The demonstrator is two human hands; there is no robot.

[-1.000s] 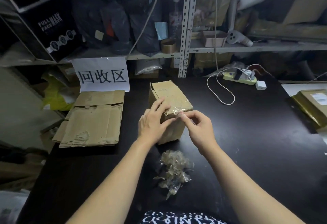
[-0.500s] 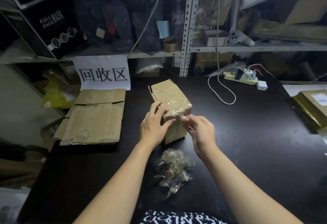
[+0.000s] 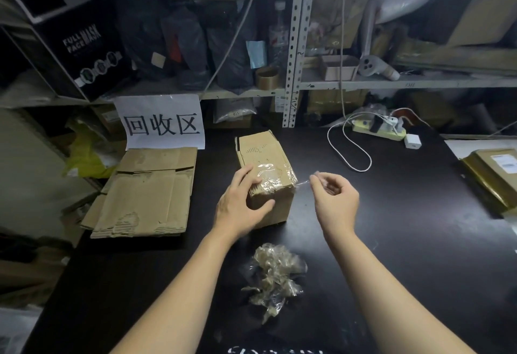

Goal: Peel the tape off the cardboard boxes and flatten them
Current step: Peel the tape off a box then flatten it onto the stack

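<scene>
A small brown cardboard box (image 3: pixel 265 158) stands on the black table (image 3: pixel 391 227), with clear tape (image 3: pixel 272 176) across its near top edge. My left hand (image 3: pixel 237 208) grips the box's near left corner, fingers on top and thumb on the front face. My right hand (image 3: pixel 334 199) is to the right of the box, thumb and forefinger pinched on a thin strip of tape (image 3: pixel 303 183) stretched from the box's right corner. A crumpled wad of peeled tape (image 3: pixel 272 275) lies on the table nearer to me.
Flattened cardboard boxes (image 3: pixel 148 194) are stacked at the left under a white paper sign (image 3: pixel 162 123). A power strip (image 3: pixel 377 128) with a white cable (image 3: pixel 349 152) lies at the back right. A taped parcel (image 3: pixel 495 174) sits at the right edge. Cluttered shelves rise behind.
My right hand has pulled away from the box to the right, drawing out a strip of tape. My left hand stays on the box.
</scene>
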